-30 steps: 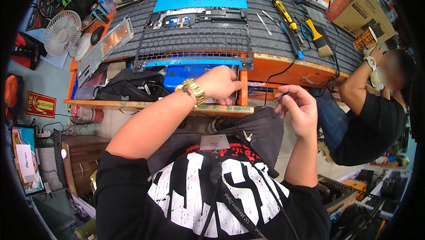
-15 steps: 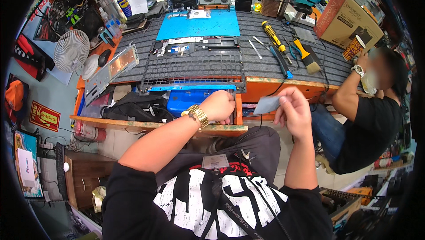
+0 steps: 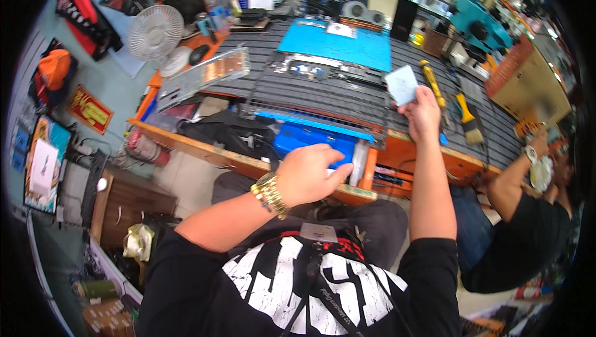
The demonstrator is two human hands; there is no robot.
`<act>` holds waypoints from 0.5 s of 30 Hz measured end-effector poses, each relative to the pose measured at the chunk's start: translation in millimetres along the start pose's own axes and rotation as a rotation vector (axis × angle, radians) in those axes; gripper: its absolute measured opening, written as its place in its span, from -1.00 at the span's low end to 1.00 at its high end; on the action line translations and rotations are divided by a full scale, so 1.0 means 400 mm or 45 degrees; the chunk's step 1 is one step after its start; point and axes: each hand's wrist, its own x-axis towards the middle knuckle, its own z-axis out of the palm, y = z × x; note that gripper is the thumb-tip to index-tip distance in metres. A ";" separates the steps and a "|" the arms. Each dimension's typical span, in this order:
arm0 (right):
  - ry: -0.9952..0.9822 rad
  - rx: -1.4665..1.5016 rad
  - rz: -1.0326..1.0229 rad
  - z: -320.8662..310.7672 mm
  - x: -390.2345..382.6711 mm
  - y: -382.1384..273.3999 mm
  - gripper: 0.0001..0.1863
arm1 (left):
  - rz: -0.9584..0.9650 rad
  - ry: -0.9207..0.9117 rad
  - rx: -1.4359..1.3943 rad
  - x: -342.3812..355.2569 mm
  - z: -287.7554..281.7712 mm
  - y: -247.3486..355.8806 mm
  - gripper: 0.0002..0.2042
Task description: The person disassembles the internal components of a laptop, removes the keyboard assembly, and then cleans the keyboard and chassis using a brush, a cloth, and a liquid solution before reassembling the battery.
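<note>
My right hand point(image 3: 422, 112) is raised over the bench edge and pinches a thin, pale, roughly square sheet point(image 3: 402, 84) by its lower corner. What the sheet is made of does not show. My left hand point(image 3: 313, 174), with a gold watch at the wrist, hangs above the pulled-out drawer point(image 3: 205, 144), thumb and fingers apart. Under it in the drawer lie a blue case point(image 3: 292, 138) and a black bag point(image 3: 233, 127). On the bench, beyond the drawer, rests a black laptop keyboard frame point(image 3: 316, 101) with a blue strip along its near edge.
Behind the frame lies a blue mat point(image 3: 335, 45). A yellow screwdriver point(image 3: 433, 82) and a yellow-handled brush point(image 3: 469, 116) lie to the right. A metal panel point(image 3: 205, 76) leans at the left near a white fan point(image 3: 155, 32). Another person point(image 3: 515, 213) sits at the right.
My right hand has lifted the pale sheet up and forward over the bench. My left hand has come out of the drawer's right side and opened. The view has shifted.
</note>
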 end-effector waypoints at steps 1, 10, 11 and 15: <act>-0.025 -0.009 -0.043 0.004 0.006 0.010 -0.79 | -0.019 0.125 -0.001 -0.032 -0.036 -0.038 -0.73; -0.194 0.073 0.003 0.030 -0.003 0.013 -0.77 | 0.294 0.823 0.460 -0.144 -0.167 -0.356 -0.80; -0.205 0.070 0.008 0.037 -0.001 0.015 -0.77 | 0.344 0.856 0.468 -0.145 -0.162 -0.365 -0.78; -0.267 0.089 0.052 0.051 0.007 0.021 -0.77 | 0.355 0.921 0.478 -0.126 -0.144 -0.387 -0.69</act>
